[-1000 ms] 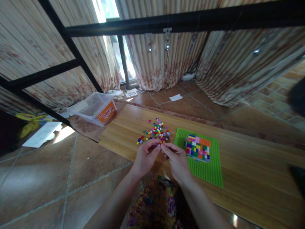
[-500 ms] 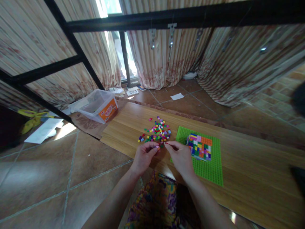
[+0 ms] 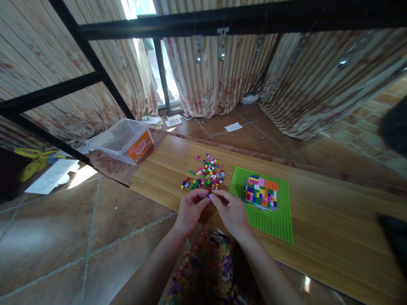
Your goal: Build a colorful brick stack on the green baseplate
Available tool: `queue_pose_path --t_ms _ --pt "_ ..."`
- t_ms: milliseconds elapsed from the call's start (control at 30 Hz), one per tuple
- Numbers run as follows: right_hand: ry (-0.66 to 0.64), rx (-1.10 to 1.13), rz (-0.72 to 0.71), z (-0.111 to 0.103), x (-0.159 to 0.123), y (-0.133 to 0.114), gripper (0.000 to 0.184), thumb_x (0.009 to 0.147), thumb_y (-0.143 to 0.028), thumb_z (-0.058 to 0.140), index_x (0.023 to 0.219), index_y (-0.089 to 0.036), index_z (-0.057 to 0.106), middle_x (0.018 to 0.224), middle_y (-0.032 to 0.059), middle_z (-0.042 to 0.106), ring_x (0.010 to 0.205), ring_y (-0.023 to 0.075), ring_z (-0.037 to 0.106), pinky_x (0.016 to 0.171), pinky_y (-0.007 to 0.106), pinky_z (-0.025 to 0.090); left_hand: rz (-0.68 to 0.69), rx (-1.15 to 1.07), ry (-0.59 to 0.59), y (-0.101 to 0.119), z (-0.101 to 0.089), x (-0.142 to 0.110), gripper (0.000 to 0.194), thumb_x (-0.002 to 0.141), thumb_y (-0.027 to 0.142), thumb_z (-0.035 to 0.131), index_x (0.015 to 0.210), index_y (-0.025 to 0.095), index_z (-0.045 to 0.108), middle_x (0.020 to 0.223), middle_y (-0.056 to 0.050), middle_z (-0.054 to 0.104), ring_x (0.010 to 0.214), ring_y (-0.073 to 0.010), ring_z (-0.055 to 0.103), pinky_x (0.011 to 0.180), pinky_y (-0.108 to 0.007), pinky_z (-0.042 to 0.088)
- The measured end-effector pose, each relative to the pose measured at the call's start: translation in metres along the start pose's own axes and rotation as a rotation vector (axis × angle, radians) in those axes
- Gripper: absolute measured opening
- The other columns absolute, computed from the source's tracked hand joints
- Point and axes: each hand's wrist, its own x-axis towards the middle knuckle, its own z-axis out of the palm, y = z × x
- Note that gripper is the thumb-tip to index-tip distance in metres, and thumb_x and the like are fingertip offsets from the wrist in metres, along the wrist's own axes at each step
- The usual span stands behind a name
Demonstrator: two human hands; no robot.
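Note:
My left hand [image 3: 190, 210] is closed, thumb and index finger pinching small toy bricks with a blue one [image 3: 208, 195] showing at the fingertips. Touching the same bricks, my right hand [image 3: 231, 212] is closed in a pinch as well; the fingers partly hide what it grips. Just beyond both hands lies a loose pile of small multicoloured bricks [image 3: 208, 173]. To the right of my right hand is a green baseplate [image 3: 275, 231], and a block built of many coloured bricks [image 3: 262, 192] stands on it.
The wooden table [image 3: 330, 220] runs off to the right, where a dark object [image 3: 392, 235] lies at its edge. A clear plastic bin with an orange label [image 3: 140, 146] stands off the table's left end. Black metal bars [image 3: 203, 24] cross above, before curtains [image 3: 203, 80].
My right hand has moved left, so its fingertips now meet those of my left hand. A blue brick shows between them, where a pinkish one showed before. The view has shifted slightly.

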Motion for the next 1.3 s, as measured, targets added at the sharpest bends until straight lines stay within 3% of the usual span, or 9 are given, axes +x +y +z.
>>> queue_pose_path --t_ms 300,500,567,667,767,900,1100,1300 --pt "0.023 0.223 0.055 0.005 0.0 0.007 0.019 0.082 -0.035 0.066 0.084 -0.022 0.079 0.087 0.0038 0.078 0.08 0.02 0.07 0.077 0.032 0.053 0.026 0.015 -0.048 -0.003 0.004 0.001 0.027 0.066 0.034 0.083 0.079 0.015 0.069 0.072 0.002 0.068 0.067 -0.0089 0.058 0.069 -0.022 0.047" --pt "0.044 0.342 0.199 0.006 -0.001 0.014 0.027 0.078 -0.043 0.069 0.083 -0.019 0.079 0.066 0.002 0.071 0.057 0.0158 0.059 0.054 0.027 0.046 -0.025 0.004 -0.117 -0.012 -0.003 0.004 0.021 0.071 0.032 0.078 0.081 0.016 0.069 0.071 0.0 0.069 0.065 -0.0129 0.062 0.068 -0.026 0.05" --pt "0.03 0.277 0.172 0.003 0.003 0.016 0.028 0.08 -0.043 0.067 0.085 -0.019 0.079 0.069 0.0032 0.072 0.06 0.0171 0.061 0.057 0.028 0.048 0.025 0.089 -0.072 -0.014 -0.005 0.008 0.014 0.073 0.028 0.075 0.08 0.017 0.07 0.073 0.0 0.07 0.067 -0.0129 0.063 0.068 -0.026 0.05" --pt "0.067 -0.006 0.055 -0.001 0.013 0.018 0.025 0.085 -0.037 0.061 0.088 -0.019 0.079 0.083 0.0068 0.076 0.073 0.0204 0.067 0.071 0.033 0.051 0.154 0.333 0.033 -0.017 -0.008 0.016 0.008 0.076 0.021 0.069 0.082 0.018 0.072 0.079 0.0 0.072 0.073 -0.0132 0.064 0.072 -0.025 0.05" --pt "0.076 -0.299 -0.051 -0.003 0.022 0.018 0.022 0.087 -0.026 0.057 0.089 -0.019 0.079 0.089 0.0094 0.076 0.08 0.0225 0.069 0.077 0.034 0.05 0.271 0.566 0.093 -0.017 -0.009 0.022 0.014 0.08 0.016 0.064 0.089 0.019 0.073 0.089 -0.002 0.074 0.082 -0.0153 0.067 0.08 -0.029 0.053" --pt "0.028 -0.405 -0.107 -0.004 0.026 0.02 0.022 0.087 -0.021 0.056 0.091 -0.02 0.078 0.089 0.0091 0.076 0.081 0.0224 0.07 0.077 0.034 0.051 0.411 0.789 0.092 -0.016 -0.009 0.023 0.026 0.079 0.004 0.06 0.096 0.019 0.072 0.101 -0.004 0.074 0.096 -0.0174 0.067 0.092 -0.035 0.053" --pt "0.047 -0.134 -0.027 -0.01 0.019 0.024 0.026 0.083 -0.023 0.057 0.102 -0.02 0.075 0.094 0.0069 0.077 0.085 0.0226 0.072 0.082 0.037 0.054 0.487 0.868 0.048 -0.014 -0.009 0.016 0.033 0.081 0.001 0.056 0.105 0.019 0.068 0.106 -0.006 0.071 0.1 -0.0168 0.067 0.091 -0.034 0.055" --pt "0.108 0.087 0.009 -0.017 0.002 0.009 0.032 0.083 -0.035 0.062 0.107 -0.018 0.074 0.098 0.0085 0.077 0.088 0.0225 0.072 0.084 0.038 0.056 0.534 0.888 0.055 -0.014 -0.008 0.007 0.032 0.083 0.004 0.056 0.111 0.018 0.065 0.11 -0.007 0.069 0.104 -0.0176 0.065 0.091 -0.034 0.055"
